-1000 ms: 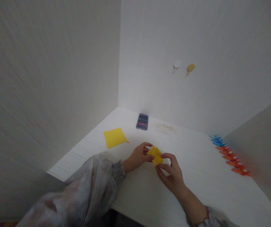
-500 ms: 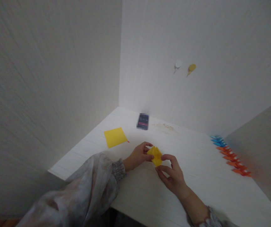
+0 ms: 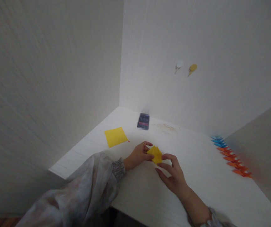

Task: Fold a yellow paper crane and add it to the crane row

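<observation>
A small folded piece of yellow origami paper [image 3: 156, 154] stands at the middle of the table, with pointed flaps at its top. My left hand [image 3: 138, 156] pinches its left side, thumb in front and the other fingers partly hidden behind. On the right, my right hand [image 3: 174, 175] has its index and middle fingertips against the paper's right and lower edges. Its thumb is spread away below, apart from the paper. A flat sheet of yellow paper [image 3: 115, 137] lies to the left, beyond my left forearm, with a tiny red bit [image 3: 129, 141] at its corner.
A dark, blurred-out rectangular object [image 3: 143, 121] sits near the back wall. Blue folded paper pieces [image 3: 217, 141] and orange ones [image 3: 234, 162] line the table's right edge. White and gold hooks [image 3: 193, 68] hang on the wall. The white table [image 3: 140, 195] meets walls at its back.
My right thumb has parted from the paper's lower tip, and the right fingers have opened slightly. My left hand keeps its pinch on the folded paper.
</observation>
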Demonstrator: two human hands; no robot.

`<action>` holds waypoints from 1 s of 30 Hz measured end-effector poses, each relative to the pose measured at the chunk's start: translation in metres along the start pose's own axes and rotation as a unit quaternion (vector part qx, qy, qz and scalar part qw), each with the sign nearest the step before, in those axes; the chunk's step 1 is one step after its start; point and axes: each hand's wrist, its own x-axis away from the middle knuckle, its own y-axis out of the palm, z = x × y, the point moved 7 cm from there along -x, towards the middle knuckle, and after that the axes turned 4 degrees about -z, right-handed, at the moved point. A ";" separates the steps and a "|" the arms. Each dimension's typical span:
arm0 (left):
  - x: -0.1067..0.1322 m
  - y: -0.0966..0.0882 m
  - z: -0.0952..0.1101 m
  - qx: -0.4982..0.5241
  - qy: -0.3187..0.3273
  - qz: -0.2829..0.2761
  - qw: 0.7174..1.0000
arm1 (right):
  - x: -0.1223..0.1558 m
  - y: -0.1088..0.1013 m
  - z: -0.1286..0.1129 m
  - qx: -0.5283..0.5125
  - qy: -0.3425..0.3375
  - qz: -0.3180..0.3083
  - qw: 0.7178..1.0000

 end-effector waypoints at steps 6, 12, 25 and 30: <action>0.000 0.005 -0.002 0.008 -0.001 -0.025 1.000 | -0.003 0.006 0.002 0.030 0.009 -0.021 0.999; -0.002 0.004 -0.010 -0.022 0.000 -0.036 0.999 | -0.004 0.009 0.001 0.072 -0.023 -0.015 0.997; -0.003 0.003 -0.013 -0.021 0.003 -0.042 0.999 | -0.005 0.006 -0.007 0.097 -0.069 -0.007 0.993; -0.005 0.000 -0.013 -0.033 0.000 -0.032 0.999 | -0.007 0.003 -0.013 0.110 -0.085 0.004 0.990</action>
